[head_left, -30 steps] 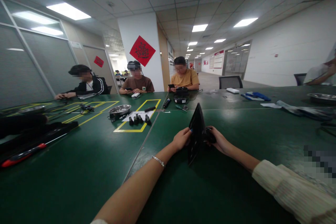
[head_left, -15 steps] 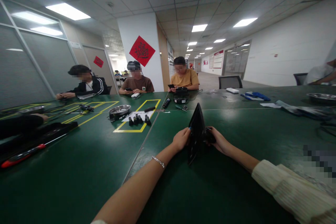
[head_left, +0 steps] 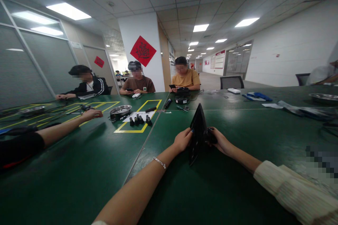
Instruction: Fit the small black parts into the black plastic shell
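Note:
A thin black flat panel (head_left: 198,130) stands tilted and nearly edge-on above the green table (head_left: 169,190); its exact kind does not show. My left hand (head_left: 183,139), with a bracelet at the wrist, is closed on the panel's left side, thumb against the face. On the other side, my right hand (head_left: 221,142) is closed round a dark chunky part (head_left: 211,135) at the panel's right face. Whether that part is joined to the panel I cannot tell. Fingers of both hands are partly hidden behind these dark things.
Across the table sit several people. From the left a co-worker's hand (head_left: 92,114) reaches over the table. A steel bowl (head_left: 120,111), several short black cylinders (head_left: 140,120) and pliers (head_left: 182,108) lie beyond my hands. At right are a blue-and-white item (head_left: 256,96) and plastic bags (head_left: 298,108).
A co-worker's arm has stretched in from the left across the table, now covering most of the red-handled screwdriver and black tray there. My hands and the panel have hardly moved.

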Motion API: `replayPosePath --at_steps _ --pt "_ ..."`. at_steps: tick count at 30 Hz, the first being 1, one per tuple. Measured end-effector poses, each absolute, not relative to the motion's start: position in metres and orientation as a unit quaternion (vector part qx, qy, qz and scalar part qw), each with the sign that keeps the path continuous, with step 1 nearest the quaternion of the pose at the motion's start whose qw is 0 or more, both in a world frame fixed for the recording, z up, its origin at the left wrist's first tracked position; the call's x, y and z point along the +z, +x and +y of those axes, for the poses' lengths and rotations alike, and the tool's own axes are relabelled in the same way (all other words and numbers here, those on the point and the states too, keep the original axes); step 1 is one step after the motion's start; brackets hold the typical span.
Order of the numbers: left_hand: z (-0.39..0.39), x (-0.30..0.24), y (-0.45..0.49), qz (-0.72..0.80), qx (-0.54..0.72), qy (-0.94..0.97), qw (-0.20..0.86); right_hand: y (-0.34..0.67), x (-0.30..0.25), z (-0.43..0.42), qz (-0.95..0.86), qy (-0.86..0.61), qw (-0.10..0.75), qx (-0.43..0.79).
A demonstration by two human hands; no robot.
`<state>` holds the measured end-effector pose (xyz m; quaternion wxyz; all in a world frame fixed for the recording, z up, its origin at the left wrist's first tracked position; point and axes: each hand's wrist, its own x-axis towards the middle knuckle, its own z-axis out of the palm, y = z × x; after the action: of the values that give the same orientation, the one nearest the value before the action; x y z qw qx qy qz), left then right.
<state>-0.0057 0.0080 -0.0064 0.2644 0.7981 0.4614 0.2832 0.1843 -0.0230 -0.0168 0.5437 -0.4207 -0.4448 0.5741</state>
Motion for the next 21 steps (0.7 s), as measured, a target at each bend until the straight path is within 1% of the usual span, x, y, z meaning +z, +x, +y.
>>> replayPosePath --at_steps 6,13,17,21 --pt "0.006 -0.004 -0.003 0.453 0.294 0.821 0.186 0.185 -0.018 -0.022 -0.443 -0.421 0.544 0.574" --pt "-0.002 0.002 -0.001 0.504 0.251 0.818 0.115 0.187 -0.023 -0.018 -0.454 -0.423 0.542 0.567" --pt "-0.006 0.005 0.0 0.518 0.225 0.819 0.099 0.186 -0.022 -0.019 -0.448 -0.425 0.545 0.567" --pt "-0.005 0.004 -0.001 0.503 0.226 0.828 0.098 0.186 -0.019 -0.021 -0.45 -0.424 0.54 0.571"
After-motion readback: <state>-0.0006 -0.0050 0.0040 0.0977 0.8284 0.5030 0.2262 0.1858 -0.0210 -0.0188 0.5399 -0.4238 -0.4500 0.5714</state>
